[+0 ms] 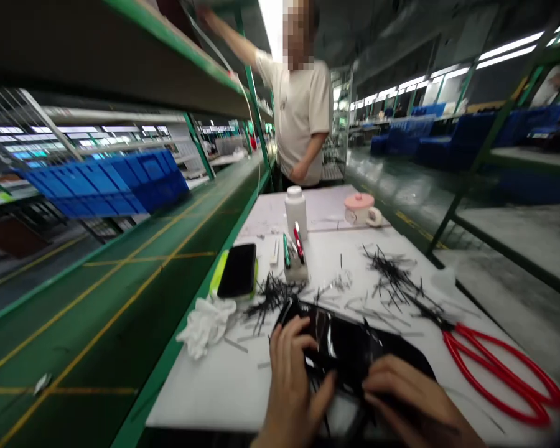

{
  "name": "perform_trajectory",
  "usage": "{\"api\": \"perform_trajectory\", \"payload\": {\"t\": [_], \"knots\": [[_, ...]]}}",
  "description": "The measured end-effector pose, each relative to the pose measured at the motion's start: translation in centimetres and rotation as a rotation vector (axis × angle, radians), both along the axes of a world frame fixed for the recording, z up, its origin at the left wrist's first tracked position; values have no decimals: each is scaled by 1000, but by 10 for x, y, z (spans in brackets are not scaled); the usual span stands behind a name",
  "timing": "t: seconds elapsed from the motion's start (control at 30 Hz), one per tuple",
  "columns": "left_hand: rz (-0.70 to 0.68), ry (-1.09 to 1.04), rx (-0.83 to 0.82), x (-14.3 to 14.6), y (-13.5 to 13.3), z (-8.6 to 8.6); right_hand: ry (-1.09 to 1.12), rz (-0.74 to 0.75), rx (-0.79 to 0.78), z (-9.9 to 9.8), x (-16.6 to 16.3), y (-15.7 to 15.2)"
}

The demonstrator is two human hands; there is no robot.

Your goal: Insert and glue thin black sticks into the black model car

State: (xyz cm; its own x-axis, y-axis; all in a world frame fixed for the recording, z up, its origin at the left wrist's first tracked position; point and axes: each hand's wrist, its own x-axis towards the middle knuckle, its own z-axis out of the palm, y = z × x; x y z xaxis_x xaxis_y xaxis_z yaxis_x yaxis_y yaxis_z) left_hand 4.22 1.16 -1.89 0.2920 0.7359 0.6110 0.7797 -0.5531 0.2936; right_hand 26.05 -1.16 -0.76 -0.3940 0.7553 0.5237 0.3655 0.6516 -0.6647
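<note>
My left hand (294, 379) and my right hand (406, 398) grip a glossy black plastic sheet (350, 342) at the near edge of a white worktable (205, 398). Loose black strips trail from beneath the sheet. Red-handled shears (494, 373) lie to the right of my right hand, their blades in a pile of black strips (392, 274). A second pile of black strips (270, 298) sits just beyond my left hand. Nearby are a crumpled white cloth (206, 325) and a black phone in a yellow-green case (236, 271).
A white bottle (295, 211), a pink-lidded mug (361, 210) and a pen holder (295, 264) stand farther along the table. Beyond it, a person (298, 106) reaches up to a green shelf (168, 43). A green conveyor bench (98, 311) with blue crates (105, 183) runs along the left.
</note>
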Motion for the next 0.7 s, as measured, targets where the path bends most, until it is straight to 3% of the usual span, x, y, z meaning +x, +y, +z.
{"api": "perform_trajectory", "payload": {"t": [0.17, 0.7], "knots": [[-67, -97, -127, 8, 0, 14, 18, -25, -24, 6, 6, -3], [-94, -137, -143, 11, 1, 15, 9, -30, 0, 12, 9, -3]]}}
